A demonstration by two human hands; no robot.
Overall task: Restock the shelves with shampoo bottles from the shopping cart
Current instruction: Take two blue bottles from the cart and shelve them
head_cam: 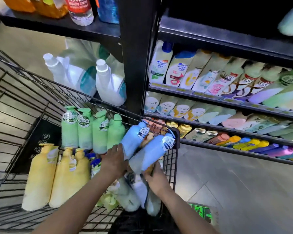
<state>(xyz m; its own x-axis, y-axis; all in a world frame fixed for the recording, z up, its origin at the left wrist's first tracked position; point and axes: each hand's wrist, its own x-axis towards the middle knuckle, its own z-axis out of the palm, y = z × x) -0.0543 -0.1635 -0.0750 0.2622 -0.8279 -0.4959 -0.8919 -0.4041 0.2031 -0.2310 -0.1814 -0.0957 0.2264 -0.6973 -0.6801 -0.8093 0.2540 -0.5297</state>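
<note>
Both hands reach down into the wire shopping cart (15, 105), which fills the view from nine o'clock round to six. The left hand (114, 162) grips the lower end of one blue shampoo bottle (134, 142), its fingers wrapped round the body so that only the back of the hand and the knuckles show. The right hand (156, 179) holds a second blue bottle (150, 156) from below, with the thumb and fingers curled about its base; the fingertips themselves are hidden under the bottle. The two blue bottles lie side by side and touching, tilted with their caps pointing toward one o'clock, over the cart's right front corner. At eleven o'clock from the hands a row of green bottles (90, 130) stands upright against the cart's far wall. At nine o'clock stand three yellow bottles (57, 174), also upright. Just below the hands, at six o'clock, pale bottles (128, 196) lie heaped in the cart's near right corner. The shelves (218, 100) rise at two o'clock, their tiers packed with rows of shampoo bottles (201, 73) facing outward. At twelve o'clock, on a low shelf to the left of the black upright, sit large white jugs (108, 85) with white caps. A grey tiled floor (235, 183) shows at four o'clock.
</note>
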